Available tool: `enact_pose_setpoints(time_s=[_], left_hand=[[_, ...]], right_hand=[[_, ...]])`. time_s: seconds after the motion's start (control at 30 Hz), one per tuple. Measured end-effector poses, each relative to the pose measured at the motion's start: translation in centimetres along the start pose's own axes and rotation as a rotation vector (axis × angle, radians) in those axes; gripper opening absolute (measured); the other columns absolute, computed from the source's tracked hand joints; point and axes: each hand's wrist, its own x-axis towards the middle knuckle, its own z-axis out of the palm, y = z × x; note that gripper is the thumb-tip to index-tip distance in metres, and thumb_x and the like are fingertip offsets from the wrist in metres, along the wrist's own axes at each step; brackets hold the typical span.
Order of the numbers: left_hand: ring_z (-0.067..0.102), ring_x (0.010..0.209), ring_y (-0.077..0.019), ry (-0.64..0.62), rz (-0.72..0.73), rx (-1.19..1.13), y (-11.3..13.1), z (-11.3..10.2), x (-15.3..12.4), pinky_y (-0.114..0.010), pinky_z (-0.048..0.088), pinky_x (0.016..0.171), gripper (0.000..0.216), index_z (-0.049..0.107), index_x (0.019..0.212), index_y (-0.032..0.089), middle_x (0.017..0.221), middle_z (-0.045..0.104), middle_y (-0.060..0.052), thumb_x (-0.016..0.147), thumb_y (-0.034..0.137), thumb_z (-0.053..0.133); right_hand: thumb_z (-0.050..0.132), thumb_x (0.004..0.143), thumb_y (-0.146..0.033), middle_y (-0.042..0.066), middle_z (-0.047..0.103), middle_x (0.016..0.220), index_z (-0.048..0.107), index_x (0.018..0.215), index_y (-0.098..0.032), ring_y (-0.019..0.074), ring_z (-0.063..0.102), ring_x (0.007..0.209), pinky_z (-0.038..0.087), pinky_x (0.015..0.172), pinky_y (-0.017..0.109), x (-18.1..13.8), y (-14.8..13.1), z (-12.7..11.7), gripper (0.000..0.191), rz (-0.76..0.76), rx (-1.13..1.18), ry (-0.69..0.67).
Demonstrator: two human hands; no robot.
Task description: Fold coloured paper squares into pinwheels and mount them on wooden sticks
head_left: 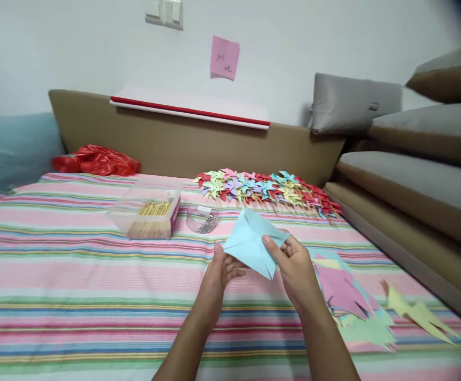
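Observation:
A light blue paper square [250, 241] with slits cut in from its corners is held up in front of me. My right hand [294, 259] is closed on its right side, thumb on top and fingers behind. At the paper's left corner is my left hand [220, 275], its thumb raised and its fingers apart, partly hidden beneath the sheet. To the right of my right arm lies a stack of slit paper squares [341, 291] in pink, green, yellow and blue. A loose yellow slit paper [416, 312] rests beside that stack.
On the striped cloth [95, 280] stand a clear plastic box [175, 211] of wooden sticks and a round clear container [202, 219] of small metal pieces. Many finished paper pinwheels [262, 188] lie at the back. A red plastic bag [99, 160] and stacked cushions [416, 174] flank the area.

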Motion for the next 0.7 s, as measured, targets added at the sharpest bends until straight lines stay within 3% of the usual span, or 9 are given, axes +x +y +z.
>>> enact_pose_setpoints(time_s=[0.13,0.27,0.37,0.5,0.6,0.7], left_hand=[[0.065,0.094,-0.0225,-0.029,0.006,0.163,1.1,-1.1,0.3,-0.031,0.049,0.084,0.043,0.072,0.113,0.017,0.104,0.074,-0.009,0.09,0.052,0.065],[0.056,0.064,-0.0139,-0.09,-0.06,0.364,1.1,-1.5,1.0,-0.024,0.043,0.061,0.031,0.072,0.086,0.015,0.071,0.066,-0.001,0.086,0.046,0.072],[0.055,0.064,-0.0141,-0.12,-0.089,0.415,0.5,-1.2,1.1,-0.025,0.042,0.06,0.032,0.072,0.084,0.015,0.07,0.065,-0.001,0.086,0.047,0.071],[0.061,0.075,-0.018,0.024,-0.046,0.364,-0.1,-0.2,0.6,-0.027,0.048,0.07,0.031,0.073,0.092,0.015,0.082,0.072,-0.005,0.086,0.046,0.071],[0.062,0.072,-0.0177,0.1,-0.031,0.34,-0.2,0.3,0.2,-0.027,0.048,0.066,0.031,0.074,0.089,0.015,0.076,0.071,-0.004,0.085,0.046,0.072],[0.065,0.078,-0.0188,0.134,-0.018,0.301,-0.3,0.6,0.1,-0.027,0.05,0.069,0.033,0.075,0.098,0.015,0.085,0.075,-0.006,0.083,0.044,0.075]], right_hand=[[0.076,0.082,-0.048,0.004,0.075,0.09,0.068,0.108,-0.022,0.0187,0.067,0.077,0.053,0.067,0.028,-0.1,2.1,-0.5,0.037,0.114,-0.028,-0.201],[0.071,0.086,-0.049,-0.001,0.066,0.075,0.069,0.109,-0.023,0.0149,0.057,0.063,0.045,0.056,0.026,-0.1,2.4,-2.5,0.035,0.133,-0.286,-0.284],[0.07,0.086,-0.049,-0.004,0.059,0.07,0.065,0.125,-0.025,0.0138,0.051,0.059,0.039,0.053,0.026,-0.2,2.1,-3.5,0.046,0.111,-0.385,-0.255],[0.073,0.084,-0.046,0.0,0.069,0.086,0.054,0.138,-0.025,0.0164,0.059,0.074,0.046,0.068,0.029,-0.4,1.8,-4.2,0.061,0.079,-0.296,-0.189],[0.072,0.086,-0.043,0.001,0.071,0.086,0.051,0.139,-0.024,0.0184,0.063,0.082,0.049,0.077,0.032,-0.7,1.9,-4.4,0.06,0.052,-0.261,-0.183],[0.069,0.089,-0.041,0.001,0.072,0.087,0.051,0.139,-0.026,0.0196,0.066,0.086,0.052,0.082,0.035,-0.9,2.0,-4.4,0.054,0.024,-0.273,-0.15]])
